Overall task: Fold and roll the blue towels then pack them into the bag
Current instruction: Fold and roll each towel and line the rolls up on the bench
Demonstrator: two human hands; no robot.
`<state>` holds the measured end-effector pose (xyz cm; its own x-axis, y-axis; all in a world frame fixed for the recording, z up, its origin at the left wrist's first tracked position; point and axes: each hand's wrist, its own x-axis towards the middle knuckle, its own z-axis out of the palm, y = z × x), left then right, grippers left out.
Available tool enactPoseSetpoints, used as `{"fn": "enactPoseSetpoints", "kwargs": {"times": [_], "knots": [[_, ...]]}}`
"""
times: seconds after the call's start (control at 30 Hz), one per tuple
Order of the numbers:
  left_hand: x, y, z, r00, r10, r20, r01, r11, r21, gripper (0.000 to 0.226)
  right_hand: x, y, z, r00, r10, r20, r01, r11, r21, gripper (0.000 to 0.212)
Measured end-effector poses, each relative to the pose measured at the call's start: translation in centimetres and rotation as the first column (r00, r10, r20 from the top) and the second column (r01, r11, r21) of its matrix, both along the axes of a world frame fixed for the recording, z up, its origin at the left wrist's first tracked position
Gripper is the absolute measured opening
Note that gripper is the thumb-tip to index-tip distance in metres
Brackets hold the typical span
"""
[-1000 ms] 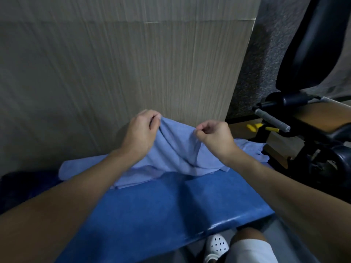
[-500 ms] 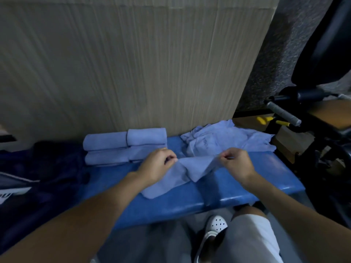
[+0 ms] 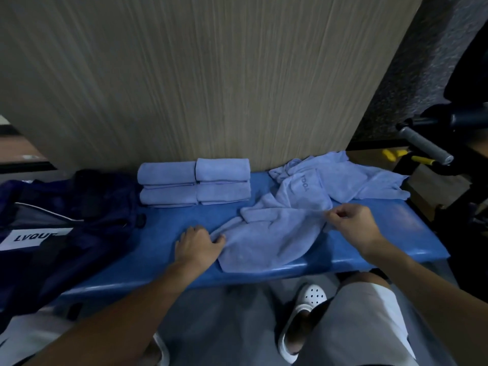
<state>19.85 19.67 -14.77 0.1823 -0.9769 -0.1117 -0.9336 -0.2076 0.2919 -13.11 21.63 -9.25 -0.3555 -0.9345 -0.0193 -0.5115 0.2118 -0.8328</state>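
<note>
A light blue towel [image 3: 266,239] lies crumpled on the blue padded bench [image 3: 383,233] in front of me. My left hand [image 3: 196,243] rests on the bench and grips the towel's left edge. My right hand [image 3: 351,225] pinches the towel's right edge with curled fingers. Behind it lies a heap of loose blue towels [image 3: 340,180]. Several rolled blue towels [image 3: 194,182] are stacked at the back of the bench against the wall. A dark blue bag [image 3: 66,223] with a white label sits at the bench's left end.
A beige panelled wall [image 3: 211,75] rises directly behind the bench. Black gym equipment with a grey handle [image 3: 422,143] and yellow parts stands at the right. My knee in grey shorts and a white perforated shoe [image 3: 303,313] are below the bench's front edge.
The towel came down from in front of the wall onto the bench, and my hands moved apart, spreading it. The view tilted down, bringing the rolled towels and the bag into sight.
</note>
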Motion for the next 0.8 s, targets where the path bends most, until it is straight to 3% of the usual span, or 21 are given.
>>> {"fn": "enactPoseSetpoints", "kwargs": {"times": [0.13,0.23,0.3,0.4,0.47,0.57,0.73,0.8], "knots": [[-0.2,0.2,1.1,0.968,0.005,-0.25,0.001,1.0,0.027,0.024,0.3,-0.2,0.1,0.998,-0.012,0.062,0.011,1.0,0.015,0.008],[-0.2,-0.6,2.2,0.89,-0.009,-0.455,-0.057,0.99,-0.131,0.009,0.4,-0.2,0.4,0.999,0.011,0.051,-0.013,0.999,0.042,0.021],[-0.3,-1.4,3.3,0.815,-0.091,-0.572,-0.086,0.957,-0.276,0.009,0.7,-0.1,0.9,0.999,0.029,0.015,-0.03,0.999,0.038,0.009],[-0.8,-1.9,4.2,0.684,-0.163,-0.711,-0.078,0.953,-0.294,0.03,0.9,-0.1,0.9,0.998,0.046,-0.046,-0.043,0.997,0.067,0.022],[-0.9,-1.3,3.2,0.74,-0.097,-0.665,-0.031,0.983,-0.178,0.031,1.0,0.0,0.7,0.996,0.062,-0.061,-0.056,0.994,0.095,0.019],[0.0,0.1,0.8,0.879,0.046,-0.474,-0.049,0.999,0.007,0.037,1.1,0.2,0.0,0.999,0.041,0.02,-0.043,0.991,0.128,0.007],[0.7,1.4,-0.1,0.913,0.118,-0.39,-0.085,0.991,0.102,0.05,1.5,0.9,0.3,0.988,0.107,0.112,-0.122,0.982,0.141,0.017],[0.6,2.0,-0.1,0.917,0.122,-0.379,-0.09,0.991,0.101,0.044,1.6,1.1,0.8,0.979,0.142,0.15,-0.163,0.976,0.142,0.022]]}}
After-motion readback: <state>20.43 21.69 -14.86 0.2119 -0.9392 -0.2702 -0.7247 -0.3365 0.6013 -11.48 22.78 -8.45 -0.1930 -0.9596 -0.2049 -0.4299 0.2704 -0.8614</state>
